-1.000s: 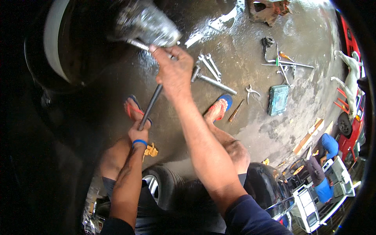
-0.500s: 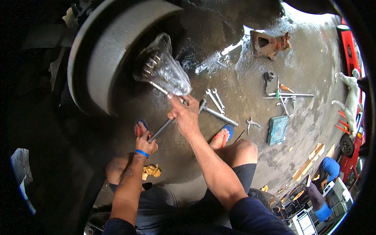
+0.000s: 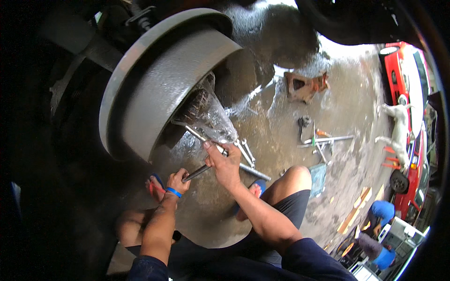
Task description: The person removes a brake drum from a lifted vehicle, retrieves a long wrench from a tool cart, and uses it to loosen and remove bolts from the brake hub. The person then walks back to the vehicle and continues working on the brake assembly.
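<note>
My left hand [image 3: 178, 181], with a blue wristband, is wrapped round the lower end of a dark metal bar [image 3: 198, 172]. Higher up, my right hand [image 3: 225, 165] grips the bar's other end, where a shiny rod [image 3: 194, 133] shows past my thumb. The rod's tip lies by a clear plastic bag [image 3: 216, 121] covering a dark, greasy part. That part sits in the mouth of a big grey drum [image 3: 159, 84], which hides some of it. Whether the rod touches the part, I cannot tell.
On the wet floor lie a metal tube [image 3: 255, 172], wrenches [image 3: 246, 152], a teal case [image 3: 318, 179] and several hand tools [image 3: 323, 140]. Beyond stands a rusty bracket [image 3: 307, 86]. A white dog [image 3: 399, 133], red vehicles [image 3: 415, 173] and people [image 3: 382, 213] are at the right.
My view has shifted, so the drum appears farther right and lower. The plastic-covered part shows less, more hidden behind the drum's edge. Both hands keep their hold on the bar.
</note>
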